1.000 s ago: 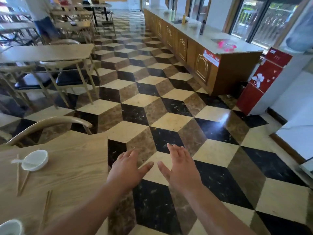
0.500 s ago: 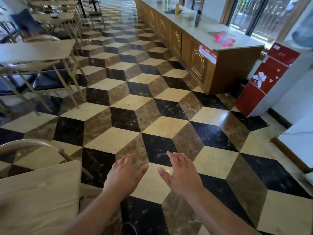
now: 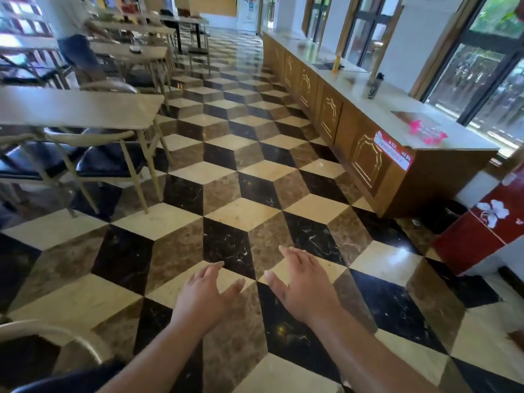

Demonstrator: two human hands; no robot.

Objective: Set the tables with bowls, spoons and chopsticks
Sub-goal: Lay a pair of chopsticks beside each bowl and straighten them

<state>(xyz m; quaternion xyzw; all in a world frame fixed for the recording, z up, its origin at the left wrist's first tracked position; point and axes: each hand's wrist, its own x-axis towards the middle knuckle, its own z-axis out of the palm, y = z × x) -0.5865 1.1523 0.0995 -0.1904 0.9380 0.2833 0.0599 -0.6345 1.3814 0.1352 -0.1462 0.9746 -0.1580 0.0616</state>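
Both hands reach forward, palms down, over the cube-patterned tile floor (image 3: 243, 214). The left hand (image 3: 204, 296) has its fingers loosely spread and slightly bent, and grips nothing. The right hand (image 3: 300, 285) is flat with its fingers straight and close together, and it too holds nothing. The two thumbs point toward each other without touching.

The nearest dining counter (image 3: 79, 109) stands to the left, well apart from the hands, with dark-seated chairs (image 3: 107, 165) tucked under it. More dining counters line up behind it, where a person (image 3: 73, 38) stands. A small dark object (image 3: 135, 49) lies on one of them, too blurred to name. A curved chair back (image 3: 56, 336) shows at lower left.

Along the right runs a long cabinet counter (image 3: 368, 160) bearing a dark bottle (image 3: 374, 86) and something pink (image 3: 425, 131). A red cabinet (image 3: 476, 231) stands just beyond its near end.
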